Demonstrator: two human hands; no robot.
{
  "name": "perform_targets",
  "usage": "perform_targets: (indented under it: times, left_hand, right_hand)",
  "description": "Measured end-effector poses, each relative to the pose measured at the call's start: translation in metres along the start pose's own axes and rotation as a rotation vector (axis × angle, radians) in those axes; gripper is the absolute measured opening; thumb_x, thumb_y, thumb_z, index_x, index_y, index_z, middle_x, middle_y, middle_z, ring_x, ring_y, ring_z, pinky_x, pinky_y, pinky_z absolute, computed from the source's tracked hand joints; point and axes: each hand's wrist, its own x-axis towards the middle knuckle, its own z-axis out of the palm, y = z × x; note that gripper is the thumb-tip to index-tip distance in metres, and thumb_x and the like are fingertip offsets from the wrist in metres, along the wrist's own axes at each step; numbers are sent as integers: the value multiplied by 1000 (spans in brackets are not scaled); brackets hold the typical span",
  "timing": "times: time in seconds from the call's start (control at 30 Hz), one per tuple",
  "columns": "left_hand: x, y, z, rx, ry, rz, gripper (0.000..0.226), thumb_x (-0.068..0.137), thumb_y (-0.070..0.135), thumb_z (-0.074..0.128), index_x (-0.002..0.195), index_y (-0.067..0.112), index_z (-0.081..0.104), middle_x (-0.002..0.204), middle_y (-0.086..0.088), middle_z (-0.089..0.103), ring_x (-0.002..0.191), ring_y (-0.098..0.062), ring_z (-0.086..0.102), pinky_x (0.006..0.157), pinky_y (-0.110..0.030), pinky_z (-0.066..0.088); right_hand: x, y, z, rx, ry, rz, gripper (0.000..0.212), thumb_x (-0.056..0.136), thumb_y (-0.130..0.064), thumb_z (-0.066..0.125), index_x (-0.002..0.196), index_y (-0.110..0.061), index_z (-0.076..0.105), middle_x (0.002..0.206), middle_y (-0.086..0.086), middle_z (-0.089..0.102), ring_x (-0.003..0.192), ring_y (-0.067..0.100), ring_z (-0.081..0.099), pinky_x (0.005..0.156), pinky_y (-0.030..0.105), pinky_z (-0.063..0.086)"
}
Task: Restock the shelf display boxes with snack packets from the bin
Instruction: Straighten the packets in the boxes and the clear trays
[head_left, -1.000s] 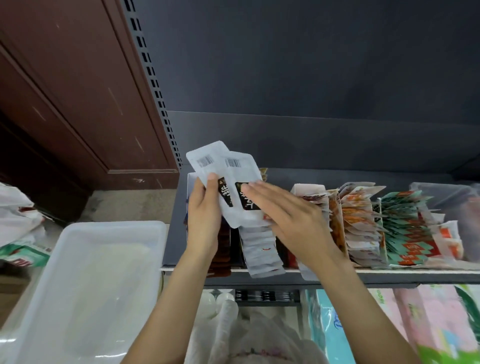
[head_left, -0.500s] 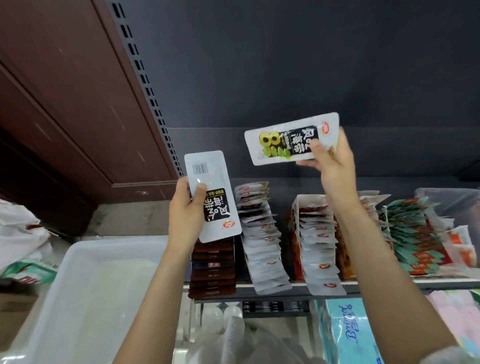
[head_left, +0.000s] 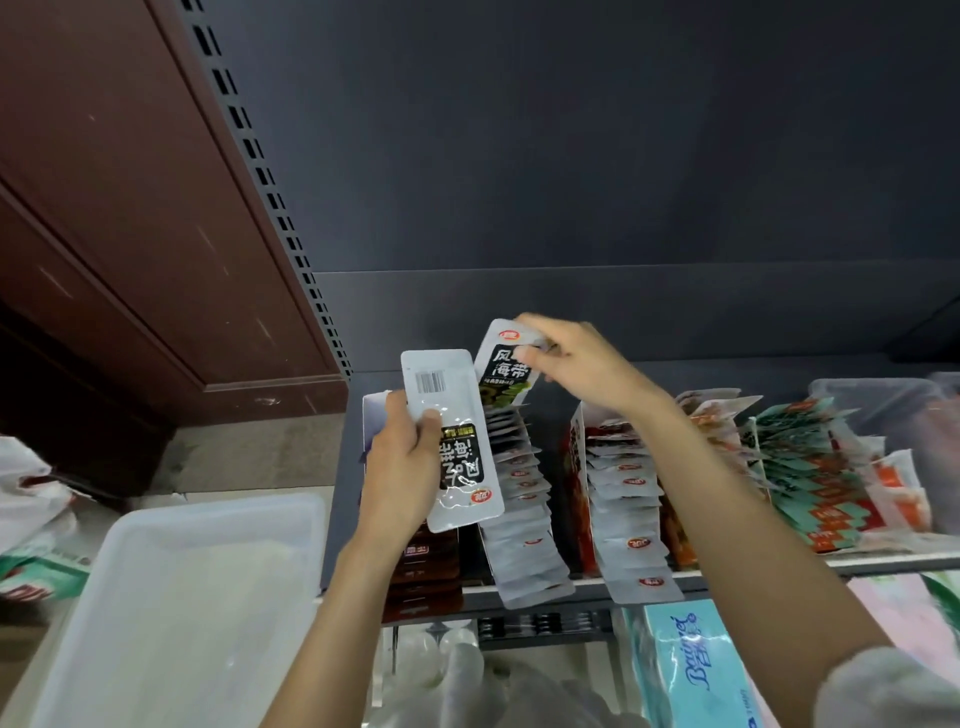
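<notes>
The right hand (head_left: 576, 358) pinches a seaweed packet (head_left: 506, 369) by its top, long axis upright, directly above the back of the silver packet row (head_left: 524, 519); the left hand (head_left: 402, 478) grips a spare packet (head_left: 457, 441) just left, over the white bin (head_left: 171, 597)

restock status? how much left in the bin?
Done: white plastic bin looks emptied; rows of white packets on the dark shelf look filled. In hand: right hand lowers a white seaweed packet at that row's back. Left: the barcode-side white packet in the left hand.
</notes>
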Motion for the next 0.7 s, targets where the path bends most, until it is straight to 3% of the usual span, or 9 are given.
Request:
perform_targets:
  times: [0.1,0.2,0.27,0.33,0.37,0.47,0.53,0.6,0.7]
  left_hand:
    - [0,-4,-1,-47,13,-19,11,102,18,40,111,18,45,98,17,61,74,10,61,58,-15,45]
    - [-4,-7,0,-134,33,-59,11,101,16,40,111,19,45,101,13,63,74,8,62,55,-13,46]
    - [-7,-6,1,-165,48,-80,12,101,14,39,110,21,44,98,16,60,69,15,60,52,-8,45]
    - [-10,-5,0,-181,75,-91,14,101,13,39,112,22,43,93,21,57,66,20,57,53,-9,44]
    - [-10,-5,0,-180,89,-87,14,101,14,40,112,22,44,92,21,57,66,20,56,57,-12,44]
    - [-12,-5,-3,-181,141,-56,12,101,16,42,110,21,48,93,19,60,70,18,57,60,-12,44]
    - [-13,-3,-4,-232,179,-35,11,100,15,44,110,18,49,95,15,62,72,16,59,58,-7,44]
    - [-13,2,-4,-358,197,-46,13,99,14,46,112,15,49,96,10,63,75,10,63,59,-9,48]
    - [-7,16,-2,-581,171,-118,15,97,15,51,112,13,50,97,2,65,80,-2,66,61,-18,52]
  right_hand:
    - [8,-7,-2,-94,-102,-8,13,98,-19,49,102,-30,54,97,-5,68,84,10,63,69,36,49]
    - [12,-12,1,-288,-206,-41,14,98,-19,47,102,-29,55,79,-9,61,69,7,53,62,32,42]
    - [15,-13,6,-409,-252,-36,20,100,-23,42,112,-29,56,80,-6,60,70,10,54,63,32,42]
    - [17,-11,15,-468,-365,30,30,103,-32,32,127,-31,51,112,0,64,102,17,58,84,38,46]
    - [17,-9,20,-425,-434,93,37,103,-36,27,134,-30,46,132,-1,55,122,19,49,98,38,38]
    - [17,-3,33,-195,-517,182,46,103,-40,22,147,-28,33,153,-8,29,142,13,23,109,29,18]
    - [13,1,34,-178,-399,141,46,103,-38,24,148,-30,27,156,-11,23,144,11,15,116,34,12]
    - [0,0,32,-157,-104,18,45,102,-32,35,147,-30,30,153,-11,28,141,9,20,117,42,19]
    - [-30,-6,32,-131,170,-270,68,88,-7,58,145,-32,31,153,-10,26,141,8,21,113,36,26]
